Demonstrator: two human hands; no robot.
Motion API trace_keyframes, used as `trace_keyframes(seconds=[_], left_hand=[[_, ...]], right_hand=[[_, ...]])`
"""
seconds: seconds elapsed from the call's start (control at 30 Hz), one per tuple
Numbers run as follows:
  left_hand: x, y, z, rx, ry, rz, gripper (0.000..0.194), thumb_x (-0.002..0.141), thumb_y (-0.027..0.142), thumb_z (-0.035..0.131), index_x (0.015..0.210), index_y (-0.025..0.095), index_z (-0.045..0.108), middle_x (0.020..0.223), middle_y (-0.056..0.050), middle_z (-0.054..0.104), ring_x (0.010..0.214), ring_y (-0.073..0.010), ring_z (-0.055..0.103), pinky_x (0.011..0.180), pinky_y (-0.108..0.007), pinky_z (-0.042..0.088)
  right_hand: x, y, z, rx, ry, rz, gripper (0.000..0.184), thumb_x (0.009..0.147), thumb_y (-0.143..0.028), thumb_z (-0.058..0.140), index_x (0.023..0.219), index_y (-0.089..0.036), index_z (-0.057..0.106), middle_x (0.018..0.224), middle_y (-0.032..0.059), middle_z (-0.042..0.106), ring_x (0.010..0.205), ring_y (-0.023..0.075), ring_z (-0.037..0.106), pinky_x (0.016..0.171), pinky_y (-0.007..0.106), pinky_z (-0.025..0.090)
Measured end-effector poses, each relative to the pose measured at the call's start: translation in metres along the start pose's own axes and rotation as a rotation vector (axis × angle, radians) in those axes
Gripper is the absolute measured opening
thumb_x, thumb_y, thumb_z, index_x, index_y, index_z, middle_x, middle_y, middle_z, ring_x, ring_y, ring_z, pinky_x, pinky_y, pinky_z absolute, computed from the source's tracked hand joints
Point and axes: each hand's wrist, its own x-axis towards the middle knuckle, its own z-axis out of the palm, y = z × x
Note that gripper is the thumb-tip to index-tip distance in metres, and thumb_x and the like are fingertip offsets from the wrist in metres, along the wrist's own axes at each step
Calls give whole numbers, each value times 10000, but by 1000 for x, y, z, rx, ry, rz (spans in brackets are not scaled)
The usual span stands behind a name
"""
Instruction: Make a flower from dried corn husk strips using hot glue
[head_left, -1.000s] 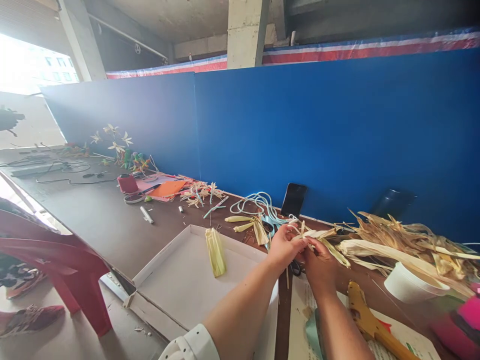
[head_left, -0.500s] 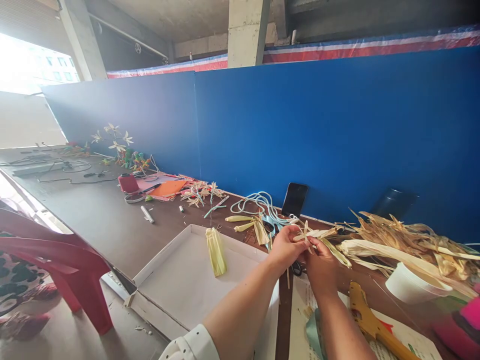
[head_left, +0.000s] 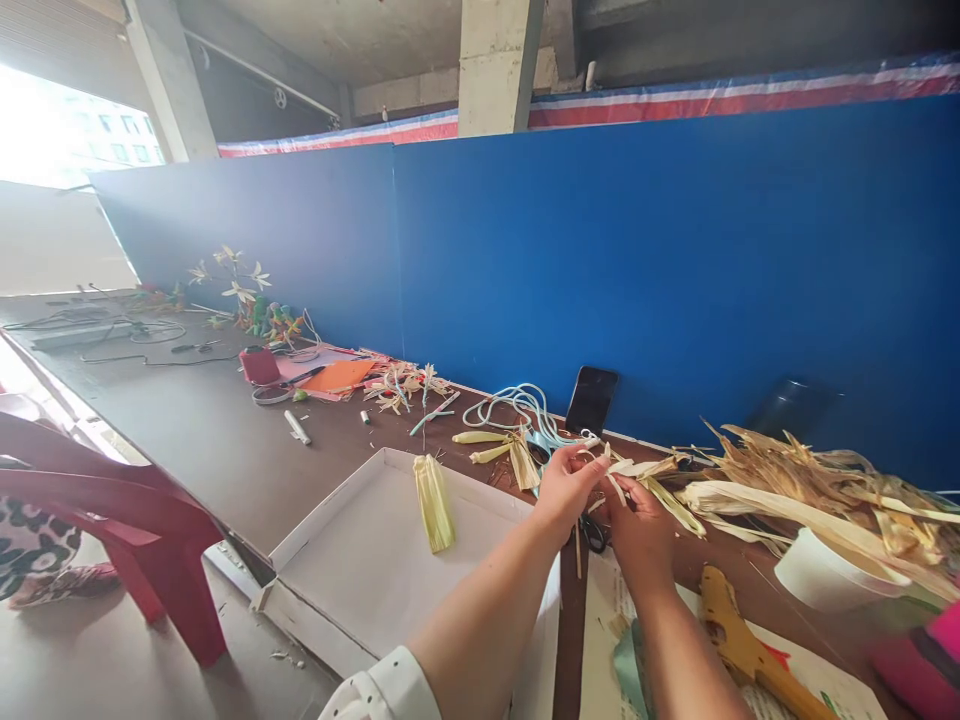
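My left hand (head_left: 564, 488) is closed in a pinch on a small pale corn husk piece (head_left: 613, 484), held over the table's right part. Close beside it, my right hand (head_left: 640, 512) has its fingertips closed on the same husk piece from the right. The fingers partly cover it. Behind the hands lie loose corn husk pieces (head_left: 523, 462) and husk strips (head_left: 660, 490). Black-handled scissors (head_left: 595, 538) rest just below the hands, partly hidden. A yellow-green husk piece (head_left: 433, 505) lies in the shallow white box lid (head_left: 345, 570) to the left.
A yellow glue gun (head_left: 739, 635) lies on papers at right, near a white cup (head_left: 832, 570) and a dried husk pile (head_left: 810, 470). A phone (head_left: 592, 400) leans on the blue partition (head_left: 637, 250). A red chair (head_left: 150, 540) stands left.
The hands have drawn slightly apart at the fingertips, and the star-shaped husk piece between them has turned, now showing as a narrow curved strip. Beyond the chair, a person's foot has shifted.
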Motion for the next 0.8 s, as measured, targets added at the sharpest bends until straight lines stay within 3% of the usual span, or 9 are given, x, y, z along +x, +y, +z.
trace_keyframes(seconds=[0.2, 0.37, 0.43, 0.57, 0.7, 0.8], left_hand=[[2, -2, 6, -93, 38, 44, 502, 677, 233, 747, 1129, 141, 547, 813, -14, 605, 756, -110, 580, 721, -213, 454], [6, 9, -5, -208, 158, 176, 520, 763, 398, 681, 1196, 157, 525, 1032, -77, 630, 970, -139, 595, 823, -213, 436], [10, 15, -13, -248, 190, 166, 494, 787, 415, 653, 1189, 155, 534, 1025, -81, 641, 979, -140, 603, 794, -208, 432], [18, 16, -30, -171, -25, -123, 416, 709, 299, 739, 1051, 101, 610, 815, -65, 643, 682, -90, 583, 582, -186, 380], [18, 14, -40, -168, -283, -166, 383, 675, 337, 769, 968, 116, 659, 742, -28, 605, 559, -58, 500, 512, -189, 357], [15, 19, -46, -133, -412, -188, 398, 696, 428, 741, 963, 141, 674, 683, -11, 576, 537, -68, 477, 479, -194, 337]], right_hand=[[-3, -3, 2, -14, -13, -4, 565, 726, -647, 551, 970, -159, 696, 664, 52, 654, 560, 195, 535, 576, 321, 395], [-1, 4, 3, 67, -36, 102, 578, 719, -615, 578, 1057, -154, 660, 529, -12, 568, 501, 172, 502, 511, 284, 364], [1, 9, 3, 120, -97, 109, 578, 713, -610, 597, 1073, -160, 651, 502, -33, 533, 476, 156, 470, 484, 269, 338], [4, 16, 2, 202, -301, 28, 530, 735, -579, 614, 1081, -178, 648, 475, -50, 487, 460, 142, 423, 472, 263, 310], [0, 10, -1, 186, -482, -16, 439, 743, -539, 629, 1022, -203, 670, 487, -52, 485, 478, 140, 422, 495, 266, 317], [-5, 1, -4, 177, -583, -30, 391, 757, -523, 616, 967, -199, 682, 497, -49, 488, 497, 133, 429, 534, 268, 343]])
